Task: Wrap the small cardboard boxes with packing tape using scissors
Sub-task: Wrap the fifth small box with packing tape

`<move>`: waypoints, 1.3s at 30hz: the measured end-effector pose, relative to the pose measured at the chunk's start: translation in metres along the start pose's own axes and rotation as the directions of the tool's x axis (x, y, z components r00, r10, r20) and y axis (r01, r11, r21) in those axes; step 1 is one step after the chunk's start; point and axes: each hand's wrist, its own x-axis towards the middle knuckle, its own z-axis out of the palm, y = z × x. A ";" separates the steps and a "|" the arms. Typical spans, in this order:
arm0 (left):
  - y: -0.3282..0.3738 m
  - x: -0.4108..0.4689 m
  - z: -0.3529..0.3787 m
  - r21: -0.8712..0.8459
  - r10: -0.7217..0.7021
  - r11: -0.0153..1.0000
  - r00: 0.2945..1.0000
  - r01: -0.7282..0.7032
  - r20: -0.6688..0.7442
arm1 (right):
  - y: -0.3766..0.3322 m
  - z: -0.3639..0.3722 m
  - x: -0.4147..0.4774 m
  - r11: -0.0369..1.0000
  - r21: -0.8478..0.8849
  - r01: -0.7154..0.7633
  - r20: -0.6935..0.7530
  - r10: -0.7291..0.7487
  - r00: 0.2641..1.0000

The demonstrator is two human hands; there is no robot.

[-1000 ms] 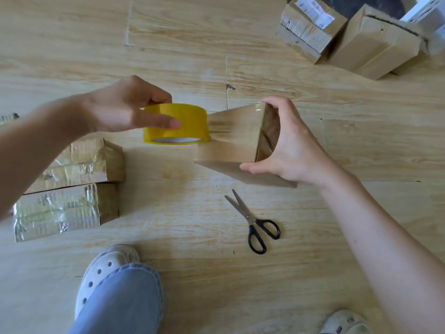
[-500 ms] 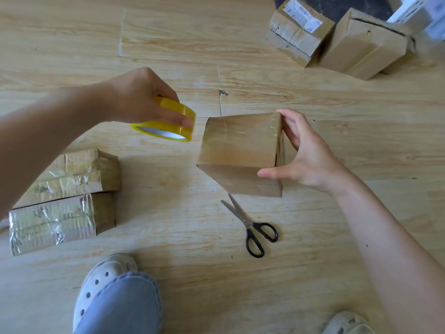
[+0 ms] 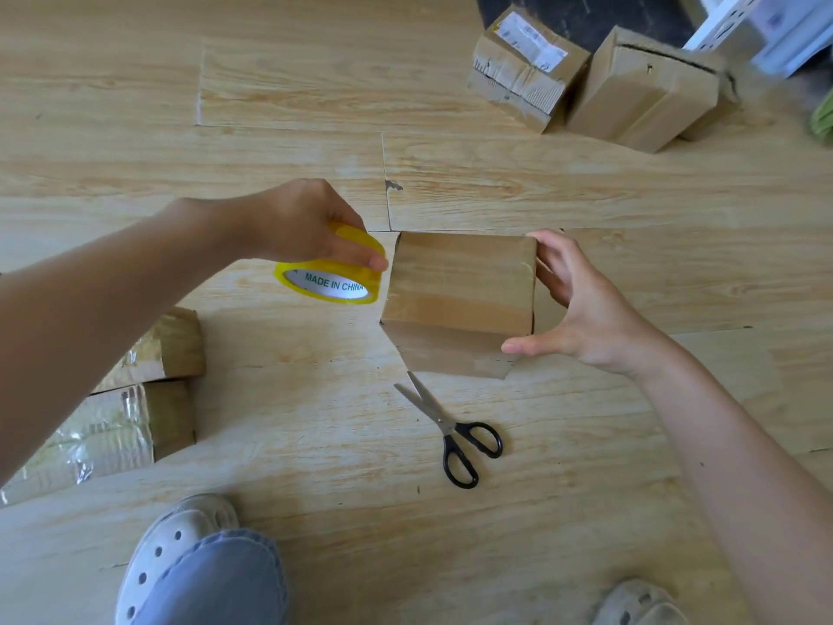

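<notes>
A small cardboard box (image 3: 457, 300), glossy with tape, is held above the wooden floor. My right hand (image 3: 581, 304) grips its right end, fingers at the far corner and thumb at the near edge. My left hand (image 3: 297, 223) grips a yellow tape roll (image 3: 331, 275), tilted so its white core faces me, right beside the box's left edge. Black-handled scissors (image 3: 450, 428) lie shut on the floor just below the box.
Two taped boxes (image 3: 148, 381) sit at the left, partly behind my left forearm. Several untaped cardboard boxes (image 3: 599, 78) stand at the far right by a dark mat. My shoes (image 3: 176, 552) are at the bottom edge.
My right hand has turned the box so a broad face points up. The tape roll has dropped lower along the box's left side and tilted further.
</notes>
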 end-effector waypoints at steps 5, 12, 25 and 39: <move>0.004 0.005 0.014 0.014 0.013 1.000 1.000 -0.013 0.000 | 0.009 -0.007 -0.005 1.000 -0.014 -0.014 0.002 0.014 1.000; 0.011 0.016 0.028 0.017 0.013 1.000 1.000 -0.013 -0.015 | 0.022 -0.015 -0.012 0.998 -0.028 -0.064 0.007 0.064 0.998; 0.010 0.012 0.039 -0.326 0.097 0.940 0.995 -0.099 -0.021 | -0.018 0.006 -0.004 0.822 -0.569 -0.029 0.040 0.063 0.997; -0.016 -0.007 0.018 -0.637 0.206 0.762 0.976 -0.117 0.068 | -0.048 0.035 0.030 0.818 -0.563 0.115 0.044 -0.109 0.993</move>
